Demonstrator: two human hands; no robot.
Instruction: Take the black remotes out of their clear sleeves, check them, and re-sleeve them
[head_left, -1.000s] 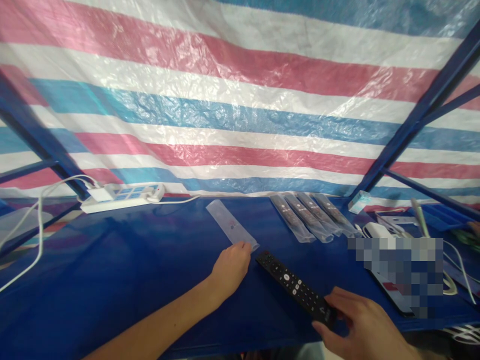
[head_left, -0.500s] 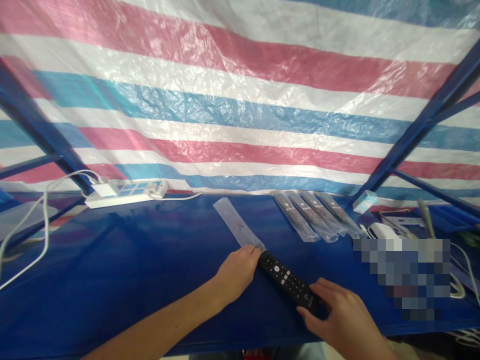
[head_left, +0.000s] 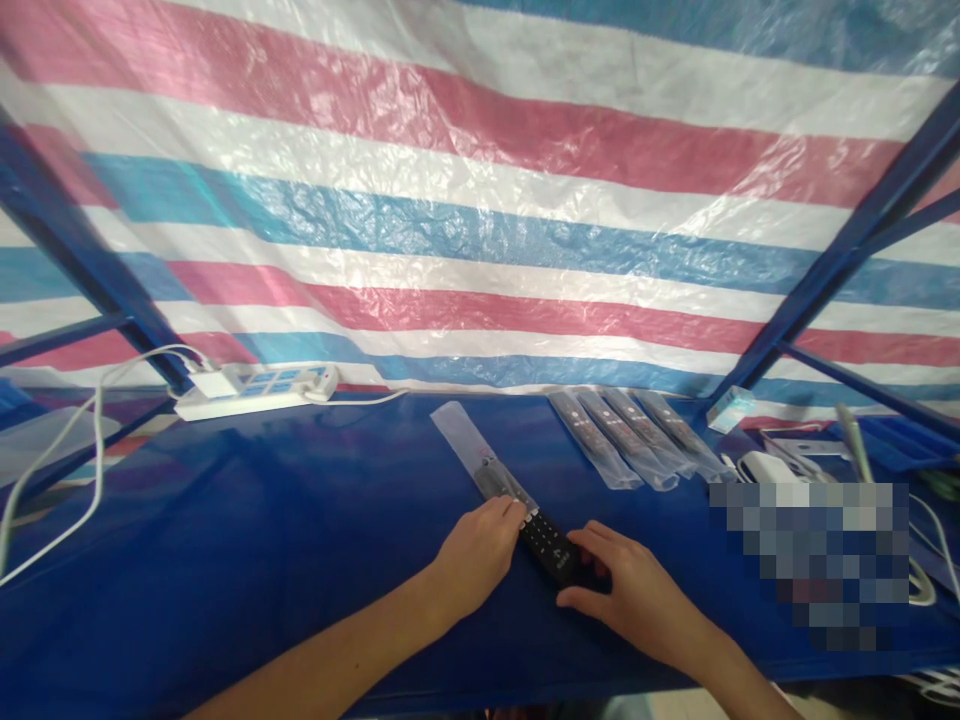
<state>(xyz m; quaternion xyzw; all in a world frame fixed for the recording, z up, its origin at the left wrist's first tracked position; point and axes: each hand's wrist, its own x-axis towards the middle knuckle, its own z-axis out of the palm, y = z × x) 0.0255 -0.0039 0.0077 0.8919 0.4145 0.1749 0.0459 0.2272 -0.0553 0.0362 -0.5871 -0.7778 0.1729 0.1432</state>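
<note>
A black remote control (head_left: 546, 540) lies slanted on the blue table, its far half inside a clear plastic sleeve (head_left: 459, 432). At the sleeve's mouth, partway along the remote, my left hand (head_left: 484, 545) is closed on the plastic edge. My right hand (head_left: 619, 580) grips the remote's near end between thumb and fingers. Beyond, to the right, several bagged remotes (head_left: 589, 435) lie side by side in their own clear sleeves.
A white power strip (head_left: 255, 390) with plugs and cables sits at the back left. At the back right are a small box (head_left: 730, 409), a white adapter (head_left: 766, 467) and a blurred-out patch. Striped plastic sheeting (head_left: 480, 230) hangs behind, between blue frame bars (head_left: 840, 260).
The remote has slid away from me and to the left, so about half of it is now inside the sleeve. My right hand moved with it; my left hand stayed near the sleeve's mouth.
</note>
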